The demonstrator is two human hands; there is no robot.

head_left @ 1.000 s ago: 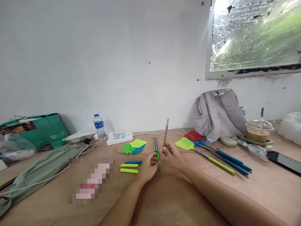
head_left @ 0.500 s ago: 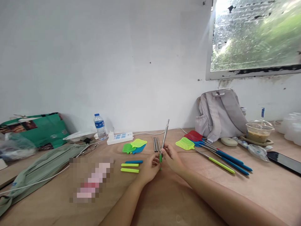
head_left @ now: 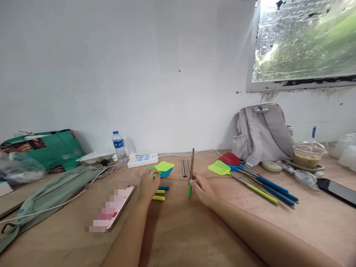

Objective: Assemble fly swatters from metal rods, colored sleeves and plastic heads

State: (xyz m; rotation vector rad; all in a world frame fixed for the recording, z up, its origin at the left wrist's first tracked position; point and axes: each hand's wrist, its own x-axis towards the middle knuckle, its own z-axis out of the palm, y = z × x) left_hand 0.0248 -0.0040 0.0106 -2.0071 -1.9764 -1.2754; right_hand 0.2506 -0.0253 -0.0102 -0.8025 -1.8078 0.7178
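Bare forearms [head_left: 129, 222] w/ prob. bare fingers [head_left: 200, 182]

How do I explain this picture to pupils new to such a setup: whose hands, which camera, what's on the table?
There is no machine here: someone is working bare-handed. The view comes from one camera worn on the head, looking forward and down. The right hand holds a metal rod whose lower end meets a green handle. The left hand is at a green swatter head, though whether it grips it is hard to tell. On the brown tabletop nearby lie loose metal rods, a blue handle and yellow handles. To the right are assembled fly swatters, by a grey backpack; farther left stands a water bottle.
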